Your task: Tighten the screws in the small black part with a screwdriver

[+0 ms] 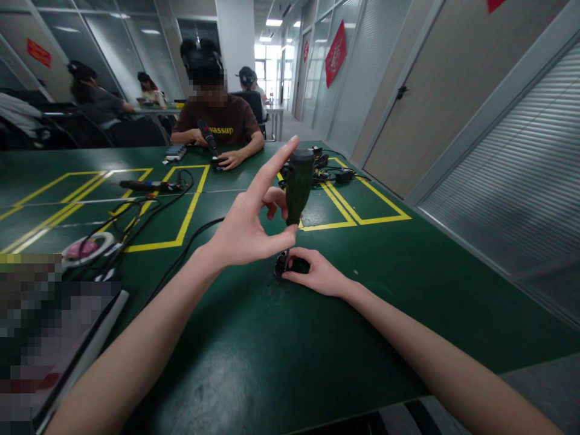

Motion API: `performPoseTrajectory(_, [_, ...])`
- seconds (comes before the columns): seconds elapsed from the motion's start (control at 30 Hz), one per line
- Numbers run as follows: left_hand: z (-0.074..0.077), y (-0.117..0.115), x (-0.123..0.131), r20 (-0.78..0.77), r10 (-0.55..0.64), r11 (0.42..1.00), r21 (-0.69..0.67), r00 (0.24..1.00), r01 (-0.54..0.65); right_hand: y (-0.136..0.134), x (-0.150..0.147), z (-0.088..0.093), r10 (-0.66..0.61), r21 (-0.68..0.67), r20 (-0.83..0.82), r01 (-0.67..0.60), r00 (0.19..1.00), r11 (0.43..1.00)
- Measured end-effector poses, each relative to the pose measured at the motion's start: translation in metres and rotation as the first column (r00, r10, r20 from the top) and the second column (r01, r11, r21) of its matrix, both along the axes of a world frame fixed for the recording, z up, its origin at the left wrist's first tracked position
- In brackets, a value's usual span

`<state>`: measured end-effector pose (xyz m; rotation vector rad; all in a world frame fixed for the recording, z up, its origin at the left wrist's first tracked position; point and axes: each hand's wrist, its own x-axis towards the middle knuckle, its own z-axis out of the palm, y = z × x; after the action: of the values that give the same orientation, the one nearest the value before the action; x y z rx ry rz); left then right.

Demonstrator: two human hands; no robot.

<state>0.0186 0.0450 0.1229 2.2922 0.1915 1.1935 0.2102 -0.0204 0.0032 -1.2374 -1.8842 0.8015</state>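
Observation:
My left hand [249, 226] is around a dark screwdriver [299, 187], which stands nearly upright with its shaft pointing down. The thumb is at the lower end of the handle, some fingers curl behind it, and the index finger stretches up beside the cap. Lower down, my right hand [324, 273] rests on the green table [254, 338] with its fingers closed on a small black part [280, 266]. The shaft reaches down to this part; the exact contact of the tip is too small to make out.
Across the table a person [217, 121] holds a black power screwdriver [207, 134]. Another black tool [149, 185] with cables lies at left, near a roll of tape [88, 249]. Tangled cables [335, 172] lie behind the handle. A blurred flat object [58, 350] is at near left.

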Motion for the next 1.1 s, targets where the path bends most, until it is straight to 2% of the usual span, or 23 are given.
performPoseTrajectory(0.13, [0.0011,-0.0023,-0.0007,-0.024,0.045,0.998,-0.048,0.999,-0.046,-0.0001,-0.0003,-0.0001,-0.002,-0.002,-0.003,0.002,1.000,1.000])
performPoseTrajectory(0.3, [0.0011,-0.0020,-0.0010,-0.011,0.022,0.996,-0.082,1.000,-0.023,-0.0012,-0.0008,0.0019,0.000,-0.007,-0.012,0.000,1.000,1.000])
performPoseTrajectory(0.47, [0.0018,-0.0040,-0.0001,-0.044,0.052,0.994,-0.098,0.998,-0.056,-0.0015,-0.0010,0.0012,0.005,-0.008,-0.028,-0.005,1.000,1.000])
performPoseTrajectory(0.83, [0.0082,-0.0048,-0.0011,-0.163,0.130,0.991,0.064,0.978,-0.121,-0.0011,-0.0012,0.0011,0.004,-0.019,-0.042,-0.005,0.999,1.000])
performPoseTrajectory(1.1, [0.0030,-0.0072,0.0029,-0.183,0.083,0.990,-0.098,0.980,-0.102,-0.0006,-0.0011,-0.0005,-0.002,-0.019,-0.044,0.002,0.999,1.000])
